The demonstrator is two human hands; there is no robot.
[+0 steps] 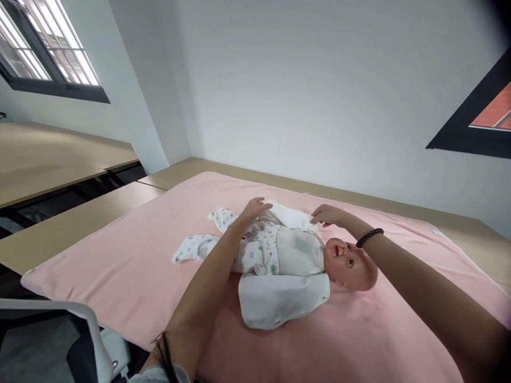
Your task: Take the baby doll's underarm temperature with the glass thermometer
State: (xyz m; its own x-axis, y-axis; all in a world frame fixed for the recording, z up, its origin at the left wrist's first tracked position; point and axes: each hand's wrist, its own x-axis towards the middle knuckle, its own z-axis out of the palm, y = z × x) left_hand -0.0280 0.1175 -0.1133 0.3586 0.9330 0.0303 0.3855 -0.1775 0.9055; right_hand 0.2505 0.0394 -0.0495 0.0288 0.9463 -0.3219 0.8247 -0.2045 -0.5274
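Note:
A baby doll [351, 264] lies on its back with its head to the right. It wears a white top and patterned baby pants [255, 250] with small coloured prints. Under its body is an opened white vest [284, 300], whose near flap spreads flat toward me and shows small snaps. At the far flap's left end, my left hand [256, 209] pinches the cloth edge. My right hand [330, 215], a dark bracelet on its wrist, has its fingers closed on the right end of that flap, near the doll's shoulder. My left forearm hides part of the pants' legs.
A pink blanket [131, 266] covers most of the wooden table [91, 215]. At the lower left stands a chair [93, 324] with a pale frame. Another table [48, 157] is at the far left, and a white wall [299, 96] rises behind.

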